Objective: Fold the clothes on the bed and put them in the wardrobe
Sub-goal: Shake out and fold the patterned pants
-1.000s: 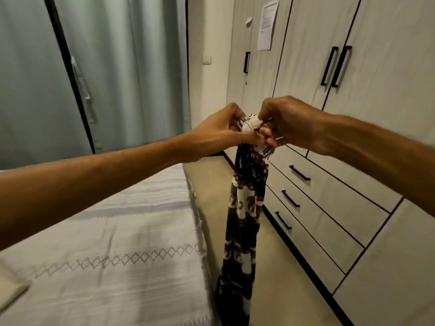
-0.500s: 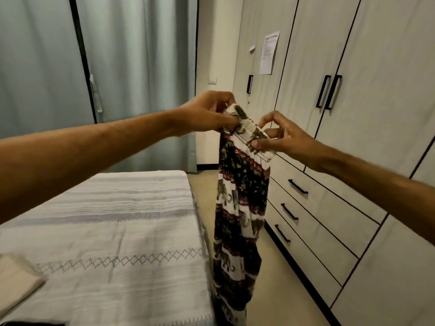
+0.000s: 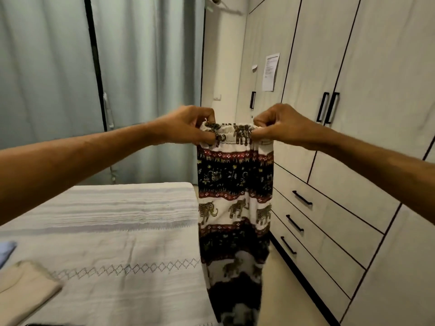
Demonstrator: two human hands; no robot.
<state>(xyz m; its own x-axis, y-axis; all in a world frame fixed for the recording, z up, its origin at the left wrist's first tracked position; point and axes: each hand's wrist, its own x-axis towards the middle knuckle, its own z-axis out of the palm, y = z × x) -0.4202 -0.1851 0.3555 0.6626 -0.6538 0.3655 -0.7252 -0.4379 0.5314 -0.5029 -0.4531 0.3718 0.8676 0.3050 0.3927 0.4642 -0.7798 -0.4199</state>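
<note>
Elephant-print trousers [image 3: 235, 196] held up by the elastic waistband [image 3: 231, 134], hanging full length in the gap between the bed [image 3: 117, 231] and the wardrobe [image 3: 353, 161], lower end dropping out of view at the bottom edge. Left hand [image 3: 188, 125] pinching the left end of the waistband, fingers curled over the fabric with the thumb behind; right hand [image 3: 280, 124] pinching the right end the same way. Waistband stretched level between the two, gathers visible along the elastic.

Judged as the opening of a fold: garment squared up in the air, not yet laid down. Next move probably calls for bringing the two ends of the waistband together to set one leg on the other, or lowering the whole piece flat onto the bedspread, keeping the hem clear of the floor. Light, limp cloth, likely to twist if one grip slackens.

Against the earlier frames: hands then close together, bunching the top of the cloth into a narrow rope; half a second back, the right fingers partly spread while feeling along the edge. Now parted and level, print facing the camera, view swung left and raised.

On the bed, a folded beige garment [image 3: 21, 288] at the near left corner, a blue piece [image 3: 6, 250] just beyond it at the frame edge. Wardrobe doors and drawers [image 3: 317, 220] all closed. Curtains [image 3: 58, 78] behind, a paper notice [image 3: 270, 71] stuck on a far door.
</note>
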